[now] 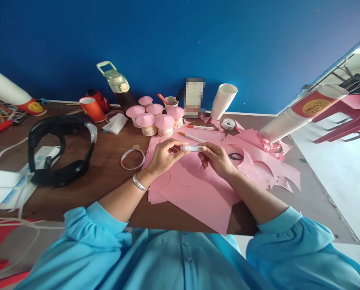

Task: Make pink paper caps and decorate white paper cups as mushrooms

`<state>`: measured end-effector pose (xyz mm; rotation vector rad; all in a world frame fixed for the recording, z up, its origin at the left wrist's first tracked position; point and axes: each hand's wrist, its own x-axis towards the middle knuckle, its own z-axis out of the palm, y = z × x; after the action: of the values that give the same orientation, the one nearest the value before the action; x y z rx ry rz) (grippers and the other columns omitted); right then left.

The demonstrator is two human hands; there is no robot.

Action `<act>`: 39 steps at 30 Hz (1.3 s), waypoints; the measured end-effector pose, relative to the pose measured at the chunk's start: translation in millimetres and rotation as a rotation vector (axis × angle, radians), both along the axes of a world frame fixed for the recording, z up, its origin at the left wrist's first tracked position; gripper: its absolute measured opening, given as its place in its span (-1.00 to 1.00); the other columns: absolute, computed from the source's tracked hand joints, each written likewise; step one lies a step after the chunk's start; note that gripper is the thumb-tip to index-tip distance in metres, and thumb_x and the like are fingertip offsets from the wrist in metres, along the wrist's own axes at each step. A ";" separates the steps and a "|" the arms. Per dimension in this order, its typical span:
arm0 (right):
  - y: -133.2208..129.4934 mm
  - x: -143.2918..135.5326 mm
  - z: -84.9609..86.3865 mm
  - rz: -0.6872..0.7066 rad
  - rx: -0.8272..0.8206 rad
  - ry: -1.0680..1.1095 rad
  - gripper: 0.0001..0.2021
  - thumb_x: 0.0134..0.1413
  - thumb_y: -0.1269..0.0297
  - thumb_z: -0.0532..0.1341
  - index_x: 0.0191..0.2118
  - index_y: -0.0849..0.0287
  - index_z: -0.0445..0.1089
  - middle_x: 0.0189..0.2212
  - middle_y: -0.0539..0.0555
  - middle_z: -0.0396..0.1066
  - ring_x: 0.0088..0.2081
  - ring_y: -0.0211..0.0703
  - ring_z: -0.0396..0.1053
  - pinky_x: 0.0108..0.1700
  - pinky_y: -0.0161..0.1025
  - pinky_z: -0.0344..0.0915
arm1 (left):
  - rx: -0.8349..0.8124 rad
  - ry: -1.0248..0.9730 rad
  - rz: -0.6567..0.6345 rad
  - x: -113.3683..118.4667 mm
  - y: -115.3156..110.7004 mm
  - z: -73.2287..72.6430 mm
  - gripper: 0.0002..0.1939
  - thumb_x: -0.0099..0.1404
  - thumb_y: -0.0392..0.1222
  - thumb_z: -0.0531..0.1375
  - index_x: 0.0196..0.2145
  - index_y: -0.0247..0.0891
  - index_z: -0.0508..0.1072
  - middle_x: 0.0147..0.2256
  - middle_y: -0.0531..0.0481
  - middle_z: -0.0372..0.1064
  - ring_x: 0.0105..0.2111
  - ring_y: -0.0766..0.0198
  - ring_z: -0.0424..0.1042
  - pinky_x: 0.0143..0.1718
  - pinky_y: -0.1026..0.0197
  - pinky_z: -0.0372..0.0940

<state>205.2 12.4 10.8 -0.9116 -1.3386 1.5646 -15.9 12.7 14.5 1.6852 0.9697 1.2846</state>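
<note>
A small clear tube with a whitish end (192,148) is held level between my two hands. The fingers of my left hand (164,156) pinch its left end. My right hand (218,159) is closed on its right end, thumb on top. Its contents are too small to make out. Beneath my hands lie overlapping sheets of pink paper (195,181). Just beyond them rest an orange-and-white marker (189,136) and a second marker (201,127). Black-handled scissors (235,156) lie on the paper to the right of my right hand.
Several small cups with pink cone tops (164,123) stand beyond my left hand. Behind are a bottle (118,82) and stacked white cups (224,100). A tape ring (132,158) and black headset (62,151) lie left; pink scraps (276,169) and another cup stack (301,112) are right.
</note>
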 end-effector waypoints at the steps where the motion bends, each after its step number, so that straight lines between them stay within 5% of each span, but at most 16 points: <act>1: 1.8 0.8 -0.5 -0.029 0.014 0.011 -0.56 0.12 -0.15 0.39 -0.17 0.17 0.48 -0.52 -0.09 0.34 -0.60 -0.32 0.29 -0.53 -0.29 0.33 | -0.029 -0.024 0.011 -1.8 2.2 -0.3 -0.63 0.22 0.05 0.43 -0.15 -0.26 0.61 -0.30 -0.06 0.59 -0.36 0.27 0.55 -0.29 0.22 0.48; 6: 12.9 12.2 5.1 -0.231 0.072 0.142 -0.60 0.01 -0.07 0.48 -0.23 0.14 0.48 -0.49 -0.08 0.38 -0.54 -0.34 0.31 -0.47 -0.30 0.38 | -0.082 -0.076 0.162 -14.4 20.3 -9.4 -0.65 0.26 0.06 0.39 -0.18 -0.28 0.59 -0.41 -0.01 0.55 -0.43 0.26 0.54 -0.42 0.25 0.44; 10: 15.5 16.2 8.7 -0.150 -0.033 0.246 -0.61 -0.06 -0.02 0.52 -0.29 0.13 0.45 -0.50 -0.09 0.34 -0.55 -0.35 0.25 -0.49 -0.33 0.33 | 0.168 0.373 0.193 -19.4 29.3 -26.2 -0.88 0.28 -0.23 0.33 -0.20 -0.21 0.61 -0.20 -0.06 0.58 -0.28 0.23 0.54 -0.24 0.19 0.46; 14: 12.0 11.6 4.4 -0.051 -0.062 0.225 -0.63 0.02 -0.02 0.47 -0.25 0.14 0.45 -0.46 -0.06 0.34 -0.52 -0.33 0.25 -0.48 -0.30 0.33 | 0.305 0.679 0.207 -18.7 29.1 -34.1 -0.76 0.24 -0.37 0.31 -0.14 -0.18 0.59 -0.14 -0.08 0.56 -0.07 0.07 0.52 -0.04 0.05 0.46; 21: 8.5 7.9 -3.8 -0.020 0.055 0.088 -0.57 0.11 -0.09 0.42 -0.10 0.10 0.38 -0.43 -0.05 0.46 -0.50 -0.27 0.38 -0.44 -0.27 0.38 | 0.520 0.460 0.141 -7.6 11.7 -5.8 -0.52 0.30 0.04 0.38 0.08 -0.21 0.45 -0.03 -0.14 0.55 -0.01 0.08 0.51 0.08 -0.01 0.40; 26: 5.6 5.3 -4.6 -0.018 0.091 -0.039 -0.55 0.08 -0.15 0.42 -0.22 0.15 0.39 -0.44 0.01 0.54 -0.53 -0.26 0.43 -0.43 -0.27 0.38 | 0.517 0.420 0.118 -0.3 2.5 -3.9 -0.84 0.38 -0.09 0.33 -0.19 -0.21 0.53 -0.25 -0.03 0.60 -0.23 0.22 0.54 -0.09 0.11 0.42; 33: 1.9 5.6 -1.9 -0.059 0.178 -0.311 -0.35 0.24 -0.38 0.11 -0.53 0.15 0.31 -0.67 -0.02 0.34 -0.66 -0.31 0.28 -0.53 -0.30 0.23 | 0.645 0.401 0.138 4.2 -1.3 -2.1 -0.84 0.34 -0.18 0.37 -0.19 -0.22 0.48 -0.28 -0.01 0.57 -0.26 0.24 0.51 -0.12 0.12 0.42; 39: 2.0 4.6 -0.8 -0.015 0.104 -0.363 -0.31 0.20 -0.47 0.05 -0.55 0.12 0.24 -0.68 -0.03 0.30 -0.67 -0.31 0.23 -0.56 -0.29 0.18 | 0.645 0.389 0.136 4.0 -1.7 -0.9 -0.84 0.35 -0.21 0.35 -0.15 -0.21 0.47 -0.25 -0.01 0.57 -0.22 0.24 0.52 -0.07 0.10 0.43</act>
<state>209.7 14.4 9.9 -1.1757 -1.6441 1.3450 -11.9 11.0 13.7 2.4697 0.9569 1.4916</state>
